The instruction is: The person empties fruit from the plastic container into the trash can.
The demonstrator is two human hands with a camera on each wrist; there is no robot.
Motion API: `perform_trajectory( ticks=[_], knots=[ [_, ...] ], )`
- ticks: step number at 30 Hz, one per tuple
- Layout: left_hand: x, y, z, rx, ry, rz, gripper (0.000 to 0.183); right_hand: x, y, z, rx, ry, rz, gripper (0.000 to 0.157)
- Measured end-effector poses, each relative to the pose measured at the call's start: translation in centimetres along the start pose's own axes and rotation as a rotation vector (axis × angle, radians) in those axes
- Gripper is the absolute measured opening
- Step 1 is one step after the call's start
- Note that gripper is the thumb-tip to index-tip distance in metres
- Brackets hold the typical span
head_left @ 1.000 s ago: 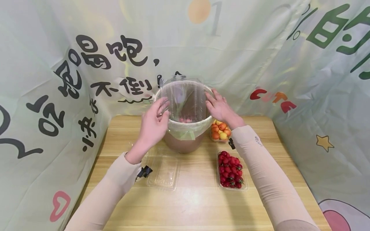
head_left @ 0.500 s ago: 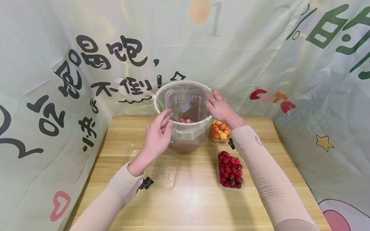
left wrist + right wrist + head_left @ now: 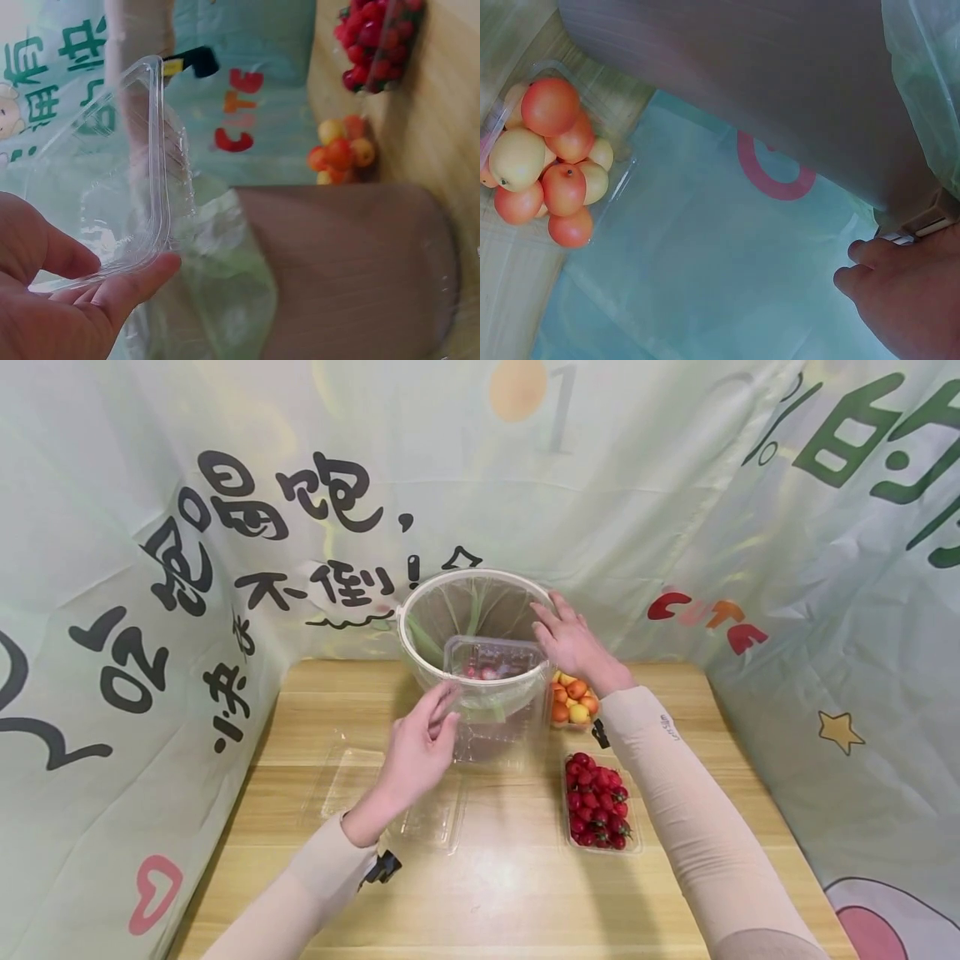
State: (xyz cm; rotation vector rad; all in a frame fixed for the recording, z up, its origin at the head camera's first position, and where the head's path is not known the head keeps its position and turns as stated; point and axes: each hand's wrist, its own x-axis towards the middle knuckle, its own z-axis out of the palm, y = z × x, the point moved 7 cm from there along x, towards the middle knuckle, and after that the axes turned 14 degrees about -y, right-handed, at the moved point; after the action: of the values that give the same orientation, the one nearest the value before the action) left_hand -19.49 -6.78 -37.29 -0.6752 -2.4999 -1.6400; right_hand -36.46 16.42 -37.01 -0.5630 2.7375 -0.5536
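Observation:
My left hand pinches the edge of a clear plastic container between thumb and fingers. In the head view this container overlaps the near rim of a bin with a pale green liner. My right hand holds the bin's right rim, some fingers inside and others outside. In the right wrist view, that hand is partly cut off by the frame. Small pinkish-red round things show within the bin, seen partly through plastic.
Clear plastic boxes lie on the wooden table at left. A tray of dark red berry-like fruit stands at right. Behind it, beside the bin, sits a box of orange and yellow fruit. Printed cloth walls surround the table.
My left hand has come down and toward me, lowering the clear container from above the bin's opening to its near rim. My right hand has stayed at the rim.

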Motion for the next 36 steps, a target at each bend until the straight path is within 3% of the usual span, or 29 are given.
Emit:
perform_trajectory(
  ticks=[8, 21, 36],
  knots=[
    [-1.2, -0.9, 1.7, -0.001, -0.023, 0.023, 0.044, 0.0, 0.1, 0.0, 0.024, -0.002, 0.013, 0.062],
    [-3.4, -2.6, 4.5, -0.026, -0.044, 0.005, 0.045, 0.1, 0.1, 0.0, 0.016, 0.004, 0.019, 0.062],
    [-4.0, -6.7, 7.6, -0.108, -0.118, -0.134, 0.047, 0.2, 0.1, 0.0, 0.026, 0.01, 0.019, 0.061]
  ],
)
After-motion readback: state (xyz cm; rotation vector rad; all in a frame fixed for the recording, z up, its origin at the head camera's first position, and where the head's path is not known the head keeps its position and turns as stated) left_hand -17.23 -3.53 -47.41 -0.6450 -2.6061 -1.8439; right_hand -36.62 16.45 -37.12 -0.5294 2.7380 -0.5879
